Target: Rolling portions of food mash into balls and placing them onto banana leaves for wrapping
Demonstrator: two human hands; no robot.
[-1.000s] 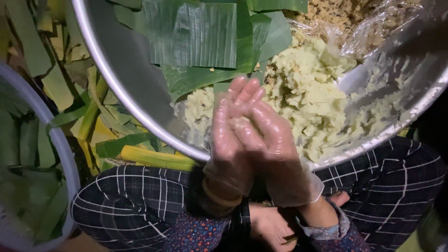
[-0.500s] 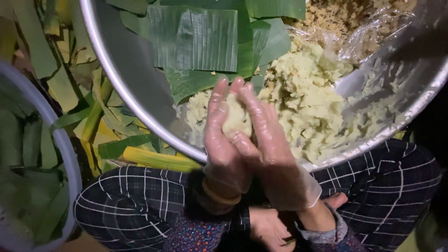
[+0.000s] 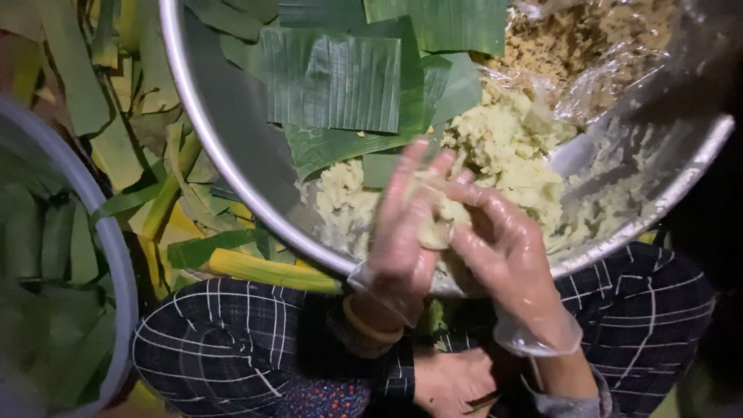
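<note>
Leaf-strewn floor, big metal basin (image 3: 232, 147) on plaid lap | left hand (image 3: 406, 232) and right hand (image 3: 503, 248), both gloved, cupped together around a pale dough lump (image 3: 437, 220) | fingers raised over the basin's near rim | more dough (image 3: 511, 155) and banana leaves (image 3: 333, 77) inside

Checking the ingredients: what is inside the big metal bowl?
The metal bowl holds cut banana leaves, pale yellow mash and a plastic bag of brown crumbs. Leaves and gloved hands hide the bottom.
</note>
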